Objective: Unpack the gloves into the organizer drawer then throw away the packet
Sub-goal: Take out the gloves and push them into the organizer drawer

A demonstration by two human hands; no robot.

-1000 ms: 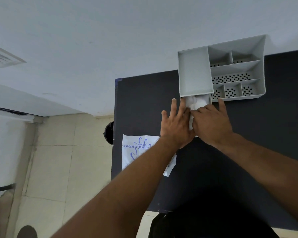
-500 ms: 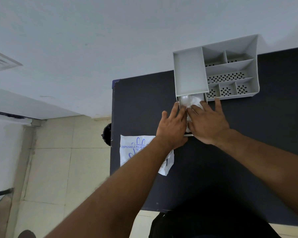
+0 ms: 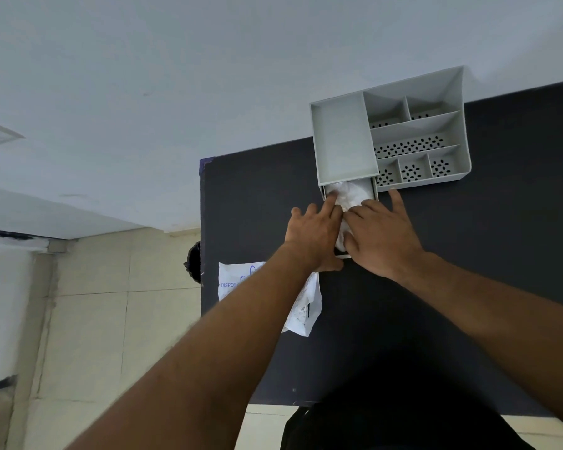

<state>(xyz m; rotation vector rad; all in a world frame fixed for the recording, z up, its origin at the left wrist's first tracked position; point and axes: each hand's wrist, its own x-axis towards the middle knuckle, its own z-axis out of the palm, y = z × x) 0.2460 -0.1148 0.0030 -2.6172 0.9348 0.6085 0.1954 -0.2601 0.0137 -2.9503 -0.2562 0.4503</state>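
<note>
- White, crinkly gloves [image 3: 346, 196] sit bunched in the pulled-out drawer [image 3: 368, 186] of the grey organizer [image 3: 342, 138], just right of the frame's centre; a strip of them shows between the two hands lower down.
- Left hand [image 3: 312, 235] lies flat, fingers stretched forward onto the gloves at the drawer's left side, grasping nothing that can be seen.
- Right hand [image 3: 382, 237] lies spread over the drawer's right side, thumb out toward the organizer's front edge, also pressing rather than gripping.
- Both palms face down, probably because the light gloves spring up and must be flattened before the drawer can slide shut.
- Organizer stands at the back of the dark worktop [image 3: 468, 287] against the wall, its perforated compartments open to the upper right.
- Printed packet [image 3: 301, 306] lies flat at the worktop's left edge, centre of the frame, not yet thrown away; it seems emptied.
- Left forearm crosses the packet and cuts its lettering short.
- Hands cover most of the drawer, so how full it is cannot be told.
- Dark round object [image 3: 194, 261] beyond the worktop's left edge may be a bin; too little shows.
</note>
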